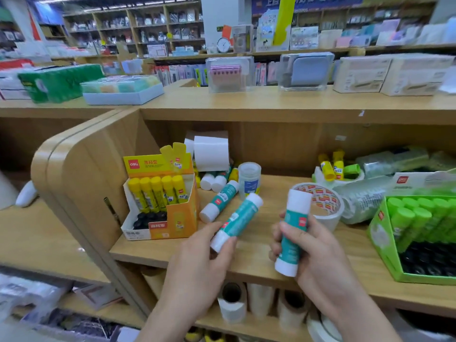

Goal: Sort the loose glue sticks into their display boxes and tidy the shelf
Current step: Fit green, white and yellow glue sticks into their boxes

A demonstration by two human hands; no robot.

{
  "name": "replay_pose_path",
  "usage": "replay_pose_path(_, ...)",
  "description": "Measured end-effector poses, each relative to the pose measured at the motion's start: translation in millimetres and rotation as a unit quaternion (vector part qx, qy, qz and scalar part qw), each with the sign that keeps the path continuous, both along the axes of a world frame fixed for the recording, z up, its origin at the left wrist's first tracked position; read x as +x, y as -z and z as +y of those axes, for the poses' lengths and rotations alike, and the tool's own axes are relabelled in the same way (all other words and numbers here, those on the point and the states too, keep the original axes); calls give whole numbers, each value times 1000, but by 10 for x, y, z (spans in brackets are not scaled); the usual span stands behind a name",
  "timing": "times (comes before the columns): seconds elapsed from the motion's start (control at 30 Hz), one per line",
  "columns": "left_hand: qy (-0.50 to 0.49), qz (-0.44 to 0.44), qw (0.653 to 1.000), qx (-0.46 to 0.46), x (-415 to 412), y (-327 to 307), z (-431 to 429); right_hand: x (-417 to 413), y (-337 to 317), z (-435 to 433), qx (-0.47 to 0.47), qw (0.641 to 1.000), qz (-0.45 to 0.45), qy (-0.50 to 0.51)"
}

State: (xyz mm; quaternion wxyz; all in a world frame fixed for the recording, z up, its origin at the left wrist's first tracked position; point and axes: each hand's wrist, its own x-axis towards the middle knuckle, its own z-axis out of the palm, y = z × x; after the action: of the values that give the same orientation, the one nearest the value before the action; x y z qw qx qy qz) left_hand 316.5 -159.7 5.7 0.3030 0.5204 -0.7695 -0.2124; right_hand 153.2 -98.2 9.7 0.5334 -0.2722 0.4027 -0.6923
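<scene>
- Both hands are holding glue sticks just above the front edge of the light wooden shelf board [249, 264].
- Left hand [204, 250] is gripping a teal-labelled glue stick with white plastic caps [237, 222] by its lower end, with the fingers curled round it; the stick is tilting up and to the right.
- Right hand [315, 250] is clasping a second teal-and-white glue stick [293, 233] around its middle, keeping it nearly upright, near the other held stick but apart from it.
- Just beyond the left hand, a third teal glue stick [219, 201] is lying loose and slanted on the board.
- Left of the left hand, an orange-and-yellow cardboard display box [172, 218] is standing open, with a row of yellow-capped glue sticks [158, 191] leaning inside it.
- Directly behind the right hand, a white roll of tape with red print [325, 206] is lying flat on the board.
- Right of the right hand, a bright green cardboard display box [380, 230] is holding green-capped glue sticks [414, 218].
- Farther back beyond the left hand, more white-capped sticks [212, 182] are lying beside a clear plastic jar [249, 177].
</scene>
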Motion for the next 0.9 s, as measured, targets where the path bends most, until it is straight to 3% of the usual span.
replay_pose_path(0.03, 29, 144, 985, 93, 14, -11, 32, 15, -6, 1, -8, 1000, -15, 1)
replay_pose_path(0.07, 76, 292, 931, 207, 14, -40, 90, 32, -17, 8, -19, 999, -29, 0)
replay_pose_path(0.13, 129, 492, 780, 365, 3, -86, 229, 71, -44, 22, -40, 998, -49, -6)
replay_pose_path(0.2, 154, 567, 680, 438, -5, -96, 325, 113, -74, 45, -49, 997, -56, -14)
replay_pose_path(0.27, 184, 582, 638, 469, -14, -77, 359, 156, -101, 71, -54, 997, -51, -22)
replay_pose_path(0.37, 194, 559, 655, 470, -21, -42, 384, 191, -129, 120, -53, 998, -16, -8)
replay_pose_path(0.53, 182, 473, 743, 436, -81, 1, 444, 160, -150, 278, -47, 995, 41, 79)
replay_pose_path(0.73, 100, 577, 741, 328, -249, -31, 522, 106, -120, 551, -46, 976, 103, 184)
replay_pose_path(0.9, 129, 488, 845, 175, -394, -14, 596, 7, -69, 790, -15, 971, 122, 203)
